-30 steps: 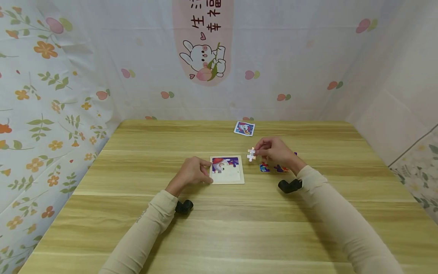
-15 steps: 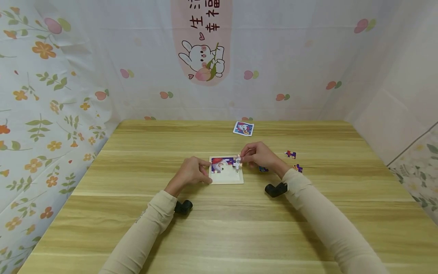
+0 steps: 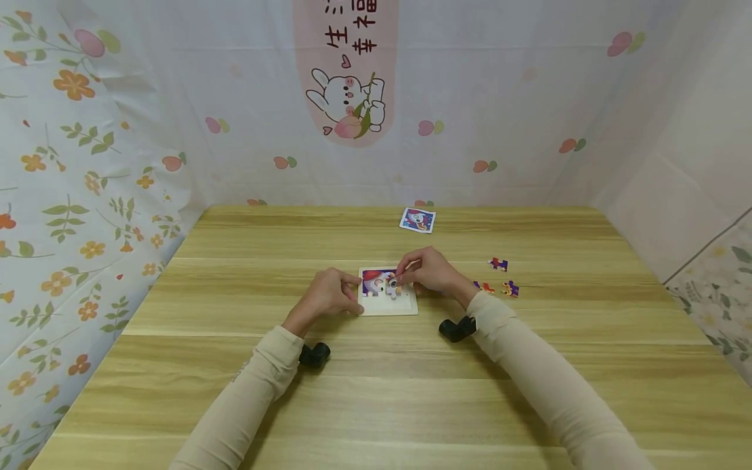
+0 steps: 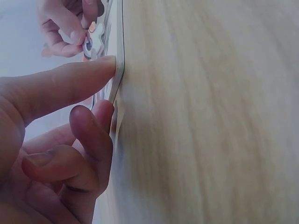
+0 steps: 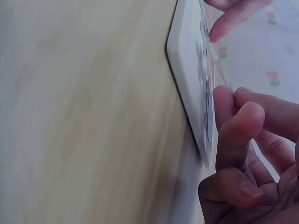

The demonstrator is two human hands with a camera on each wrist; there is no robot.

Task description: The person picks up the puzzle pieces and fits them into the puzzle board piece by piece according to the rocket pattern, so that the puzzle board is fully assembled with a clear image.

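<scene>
Puzzle tray (image 3: 388, 307), partly filled, sits on the bench (image 3: 376, 391) as I watch. Left hand (image 3: 327, 292) holds its left edge, thumb and fingers against it; over the tray, the right hand (image 3: 433, 270) pinches a tilted puzzle piece (image 3: 393, 287), whether touching I can't tell; farther right lie loose pieces (image 3: 510, 289).

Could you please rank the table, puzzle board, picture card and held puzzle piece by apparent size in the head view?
Largest to smallest:
1. Table
2. Puzzle board
3. Picture card
4. Held puzzle piece, partly hidden by the right hand
</scene>
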